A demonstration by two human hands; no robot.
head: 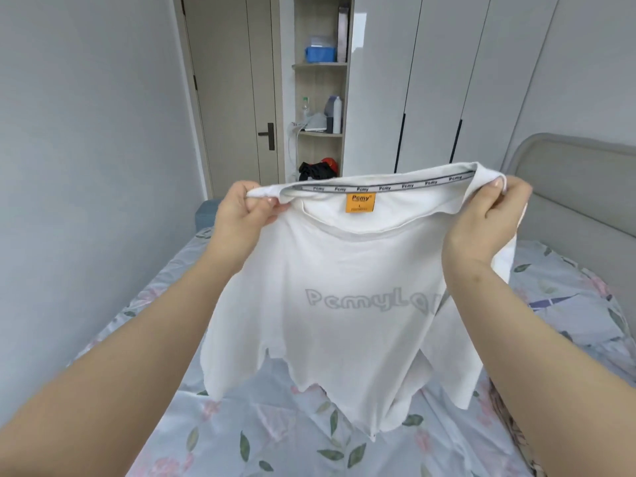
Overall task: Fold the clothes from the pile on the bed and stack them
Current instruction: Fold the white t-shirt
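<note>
The white T-shirt (330,304) hangs in the air over the bed (241,442), collar running left to right, hem downward. The left hand (237,218) pinches its left shoulder, the right hand (488,215) its right, both equally near. Lowering it flat looks next.

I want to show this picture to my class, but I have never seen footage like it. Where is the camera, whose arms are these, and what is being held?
There is no machine here. The single picture comes from a wide-angle camera worn on a person's head, looking forward and down, so the arms are that person's own. The left hand and right hand each pinch a shoulder of a white T-shirt, holding it up over the bed, which has a floral sheet. An orange label shows inside the collar.
</note>
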